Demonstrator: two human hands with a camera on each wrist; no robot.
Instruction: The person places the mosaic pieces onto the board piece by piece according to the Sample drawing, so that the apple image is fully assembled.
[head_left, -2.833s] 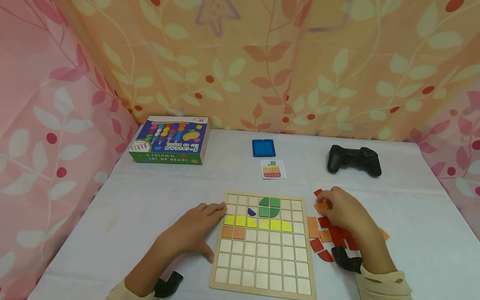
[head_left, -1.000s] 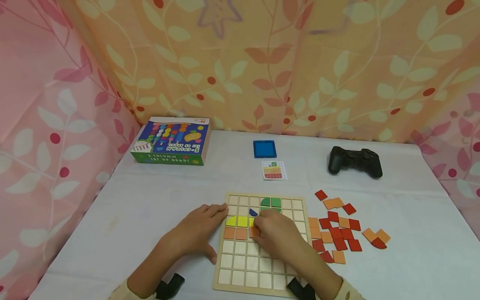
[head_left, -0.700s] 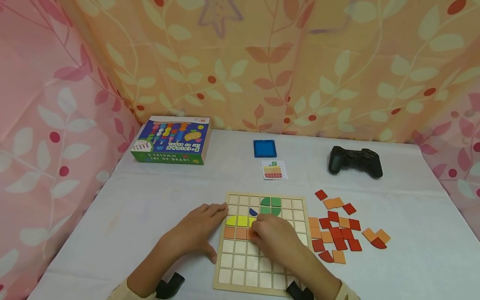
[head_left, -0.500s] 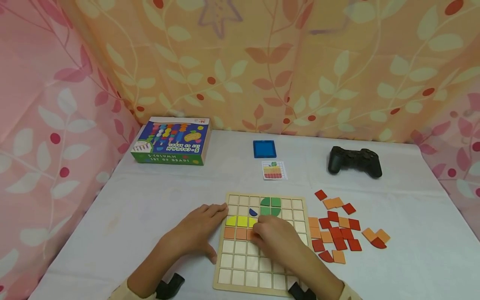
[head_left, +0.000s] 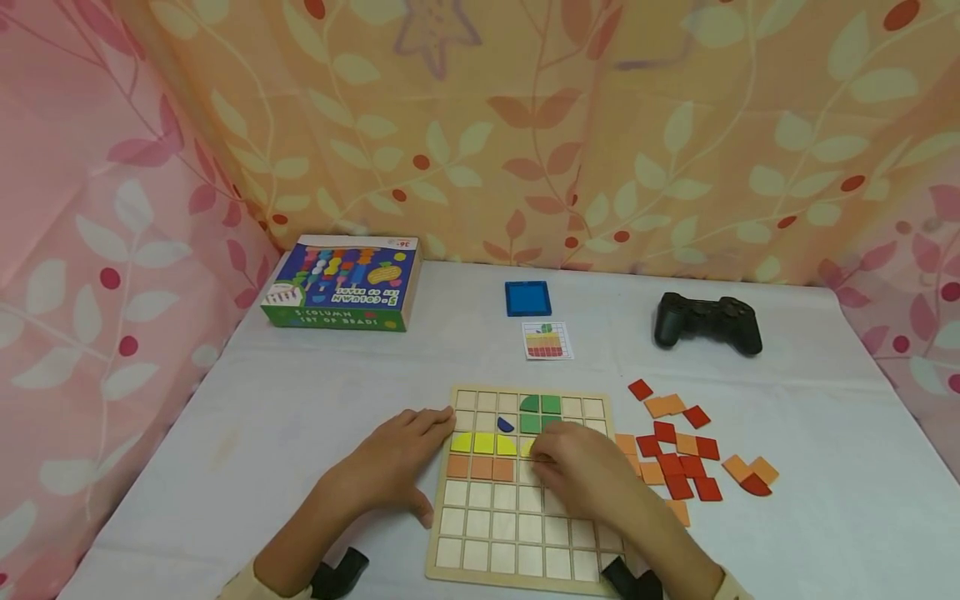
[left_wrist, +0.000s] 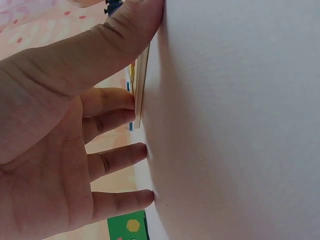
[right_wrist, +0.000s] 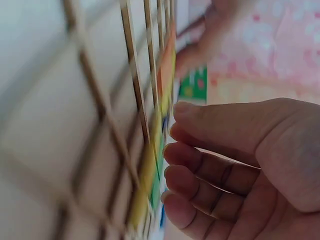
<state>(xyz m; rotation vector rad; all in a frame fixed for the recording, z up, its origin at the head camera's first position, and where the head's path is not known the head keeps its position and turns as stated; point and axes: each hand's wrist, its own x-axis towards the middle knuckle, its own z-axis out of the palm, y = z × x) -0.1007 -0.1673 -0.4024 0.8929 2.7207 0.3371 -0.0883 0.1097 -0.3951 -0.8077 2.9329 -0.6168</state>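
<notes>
A square wooden grid board (head_left: 480, 523) lies on the table. My left hand (head_left: 390, 454) rests at its left edge; in the left wrist view, straight fingertips touch the board's side and the cloth. My right hand (head_left: 588, 467) hovers over the board's middle, hiding part of the yellow row. In the right wrist view its fingers are loosely bent, with nothing visible between them. Three orange square tiles (head_left: 481, 468) sit side by side below the yellow tiles (head_left: 484, 443). Green tiles (head_left: 529, 423) and a small blue piece (head_left: 506, 425) lie higher on the grid.
Loose red tiles (head_left: 671, 464) and orange tiles (head_left: 652, 473) lie scattered right of the board. Beyond it are a printed pattern card (head_left: 547, 340), a blue square tray (head_left: 527, 298), a black game controller (head_left: 707, 323) and a bead-set box (head_left: 341, 283).
My right hand went from the loose tiles to the board with an orange tile, which now lies third in the row. Then it let go and shifted right. The left hand stayed.
</notes>
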